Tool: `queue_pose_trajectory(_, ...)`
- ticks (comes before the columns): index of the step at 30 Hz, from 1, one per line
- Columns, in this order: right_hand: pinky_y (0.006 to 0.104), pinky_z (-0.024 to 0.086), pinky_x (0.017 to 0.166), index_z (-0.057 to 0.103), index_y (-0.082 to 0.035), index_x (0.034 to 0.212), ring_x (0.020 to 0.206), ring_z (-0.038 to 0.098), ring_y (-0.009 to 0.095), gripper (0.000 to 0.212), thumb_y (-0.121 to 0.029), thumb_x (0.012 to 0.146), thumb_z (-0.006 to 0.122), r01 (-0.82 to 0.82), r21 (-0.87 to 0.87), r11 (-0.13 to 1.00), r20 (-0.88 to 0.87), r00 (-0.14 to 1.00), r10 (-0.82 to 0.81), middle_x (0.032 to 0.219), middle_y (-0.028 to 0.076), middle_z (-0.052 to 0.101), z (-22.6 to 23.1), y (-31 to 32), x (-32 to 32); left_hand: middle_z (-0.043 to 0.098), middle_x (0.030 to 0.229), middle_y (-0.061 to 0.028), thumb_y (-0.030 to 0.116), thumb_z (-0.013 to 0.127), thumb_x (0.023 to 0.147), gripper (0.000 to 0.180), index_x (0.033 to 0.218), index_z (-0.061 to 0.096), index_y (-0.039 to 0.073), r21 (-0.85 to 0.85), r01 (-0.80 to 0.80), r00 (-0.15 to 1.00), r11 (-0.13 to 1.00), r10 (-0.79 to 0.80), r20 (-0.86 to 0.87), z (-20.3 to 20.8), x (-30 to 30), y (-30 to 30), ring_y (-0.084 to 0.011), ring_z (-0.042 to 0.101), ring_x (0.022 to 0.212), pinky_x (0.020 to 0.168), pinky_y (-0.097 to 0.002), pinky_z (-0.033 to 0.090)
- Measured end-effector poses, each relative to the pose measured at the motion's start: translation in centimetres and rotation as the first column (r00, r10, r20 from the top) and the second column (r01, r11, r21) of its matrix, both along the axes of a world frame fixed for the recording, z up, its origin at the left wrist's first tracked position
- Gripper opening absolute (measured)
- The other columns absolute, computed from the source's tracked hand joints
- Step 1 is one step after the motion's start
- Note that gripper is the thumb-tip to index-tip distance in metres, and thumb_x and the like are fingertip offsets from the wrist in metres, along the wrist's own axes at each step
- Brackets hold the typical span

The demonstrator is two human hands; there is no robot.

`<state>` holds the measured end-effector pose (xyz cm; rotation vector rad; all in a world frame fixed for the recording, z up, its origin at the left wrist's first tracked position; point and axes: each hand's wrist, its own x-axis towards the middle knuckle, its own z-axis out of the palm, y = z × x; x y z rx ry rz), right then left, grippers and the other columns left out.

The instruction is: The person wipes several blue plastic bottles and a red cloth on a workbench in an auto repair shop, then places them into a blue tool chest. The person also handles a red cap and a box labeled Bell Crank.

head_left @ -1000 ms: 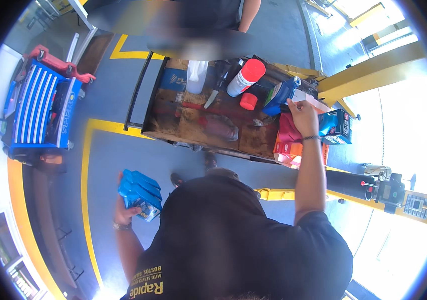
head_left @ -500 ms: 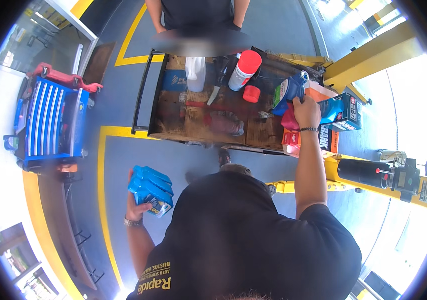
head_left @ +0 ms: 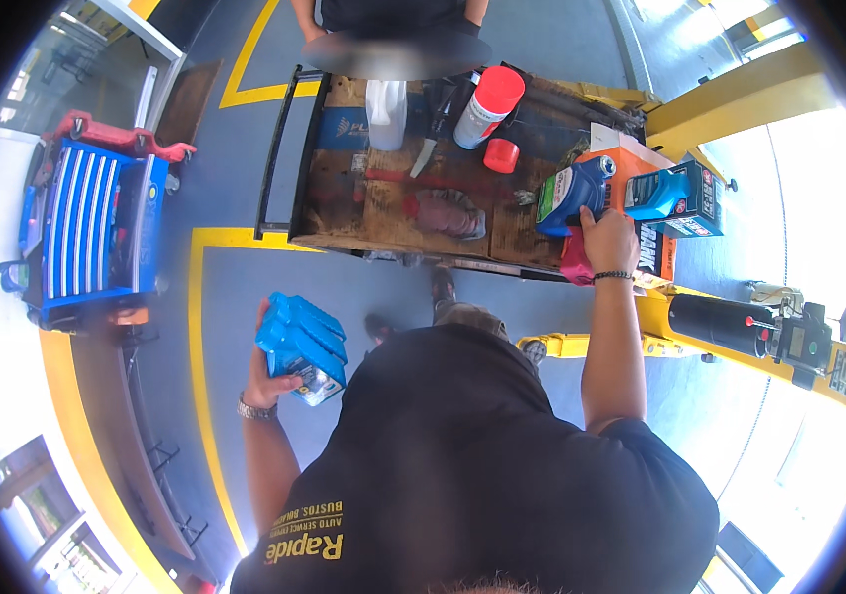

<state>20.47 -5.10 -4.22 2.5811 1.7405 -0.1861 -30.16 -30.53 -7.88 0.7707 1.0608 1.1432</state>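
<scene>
My left hand, wearing a metal-band watch, holds a ridged bright blue plastic container out over the floor, left of the workbench. Its fingers wrap around the side, with the thumb across the label. At the right end of the wooden bench, my right hand is closed at the handle side of a dark blue jug with a green-and-white label. The fingertips are partly hidden. Just under this hand shows a pinkish-red thing, whose kind I cannot make out.
An orange box, a blue bottle and a dark box stand right of the jug. Further left are a red-capped spray can, a loose red cap, a white bottle and a dirty rag. A person stands opposite.
The dark blue jug has come nearer to me on the bench, with my right hand at it. My left hand keeps the blue container in nearly the same place. The view has tilted slightly.
</scene>
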Motion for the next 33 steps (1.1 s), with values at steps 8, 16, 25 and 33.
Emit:
queue_pose_trajectory(8, 0.0515, 0.055, 0.089, 0.074, -0.001, 0.102, 0.103, 0.07, 0.044, 0.052, -0.052, 0.093, 0.065, -0.048, 0.08, 0.996, -0.146, 0.988, 0.059, 0.106, 0.025, 0.073, -0.3, 1.1, 1.4, 0.041, 0.156, -0.0159, 0.021, 0.096, 0.06, 0.142, 0.167, 0.003, 0.01, -0.063, -0.049, 0.999, 0.997, 0.049, 0.004, 0.6, 1.2, -0.2, -0.0341, 0.047, 0.142, 0.117, -0.0504, 0.041)
queue_pose_trajectory(16, 0.0529, 0.054, 0.087, 0.073, 0.002, 0.095, 0.098, 0.07, 0.045, 0.045, -0.042, 0.092, 0.064, -0.086, -0.097, 0.992, -0.112, 0.991, 0.075, 0.098, 0.027, 0.073, -0.3, -3.1, 1.5, 0.045, 0.153, -0.0161, 0.02, 0.094, 0.062, 0.141, 0.167, 0.001, 0.012, -0.065, -0.106, 0.994, 0.992, 0.107, 0.012, 0.5, 2.5, -0.4, -0.0345, 0.053, 0.137, 0.112, -0.05, 0.047)
queue_pose_trajectory(25, 0.0431, 0.056, 0.075, 0.073, 0.003, 0.091, 0.078, 0.072, 0.033, 0.05, -0.046, 0.09, 0.077, -0.315, -0.344, 0.884, -0.308, 0.928, 0.211, 0.084, 0.022, 0.073, 6.8, -3.7, 1.3, 0.043, 0.156, -0.0154, 0.022, 0.096, 0.061, 0.143, 0.167, 0.0, 0.011, 0.005, 0.014, 0.998, 1.0, -0.014, 0.064, 1.3, 2.2, 3.0, -0.0345, 0.048, 0.141, 0.118, -0.0506, 0.04)
queue_pose_trajectory(33, 0.0387, 0.055, 0.085, 0.066, -0.005, 0.117, 0.096, 0.068, 0.022, 0.037, -0.04, 0.104, 0.061, -0.384, -0.296, 0.875, -0.747, -0.478, -0.463, 0.108, 0.01, 0.072, -0.7, -2.7, -10.5, 0.044, 0.156, -0.0147, 0.021, 0.094, 0.057, 0.143, 0.168, 0.003, 0.013, 0.144, -0.117, 0.975, 0.983, 0.086, 0.206, 1.6, 2.1, 3.1, -0.0331, 0.046, 0.144, 0.12, -0.0509, 0.037)
